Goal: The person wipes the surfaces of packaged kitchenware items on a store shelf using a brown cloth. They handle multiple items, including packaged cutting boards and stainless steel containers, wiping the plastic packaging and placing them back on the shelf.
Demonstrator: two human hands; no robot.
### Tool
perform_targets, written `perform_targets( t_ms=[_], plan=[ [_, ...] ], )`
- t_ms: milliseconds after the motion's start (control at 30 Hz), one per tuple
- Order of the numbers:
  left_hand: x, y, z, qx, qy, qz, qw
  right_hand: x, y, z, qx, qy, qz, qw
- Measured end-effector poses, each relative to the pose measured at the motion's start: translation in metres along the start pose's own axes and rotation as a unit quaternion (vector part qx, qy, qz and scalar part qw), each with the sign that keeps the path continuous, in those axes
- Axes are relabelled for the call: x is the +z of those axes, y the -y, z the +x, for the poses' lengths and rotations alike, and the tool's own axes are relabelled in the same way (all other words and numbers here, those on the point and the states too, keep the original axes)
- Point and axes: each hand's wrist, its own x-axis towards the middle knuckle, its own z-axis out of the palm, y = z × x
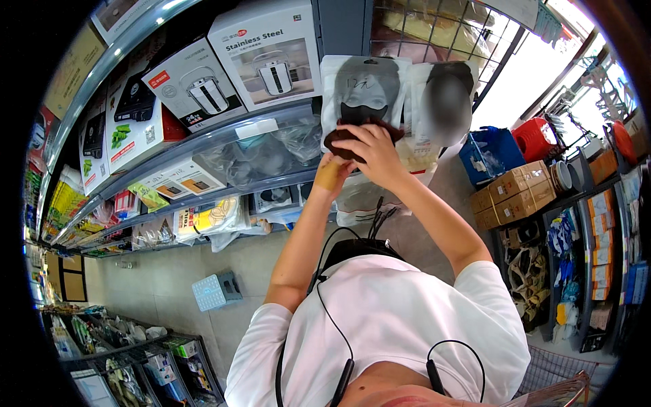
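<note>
Both hands are together at a dark brown, soft-looking cloth piece (335,140), held up in front of a hanging white-and-grey packet (363,74) that pictures a dark face mask. My right hand (373,150) lies across the cloth with its fingers curled over it. Below and to the left, my left hand (332,174) grips its lower edge; the right hand hides most of those fingers. A tan patch covers part of the left hand near the wrist. Another packet (447,102) with a dark picture hangs to the right.
Boxed stainless steel pots (268,57) line the upper shelf at left, above a shelf of bagged goods (261,159). At right stand a blue bin (491,157), a red container (536,139) and cardboard cartons (515,193). A blue-topped step stool (215,292) sits on the floor.
</note>
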Motion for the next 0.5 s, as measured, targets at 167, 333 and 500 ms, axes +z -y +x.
perform_targets(
  t_ms=[167,333,500],
  plan=[
    [0.002,-0.002,0.003,-0.001,0.005,-0.042,0.999,-0.009,-0.015,-0.023,0.054,-0.006,0.096,0.994],
    [0.027,-0.018,-0.003,0.008,-0.067,0.021,0.997,-0.057,-0.012,0.007,0.064,-0.18,0.087,0.978],
    [0.036,-0.036,-0.013,0.047,-0.109,0.095,0.988,-0.067,-0.039,0.054,0.07,-0.209,-0.026,0.975]
  ],
)
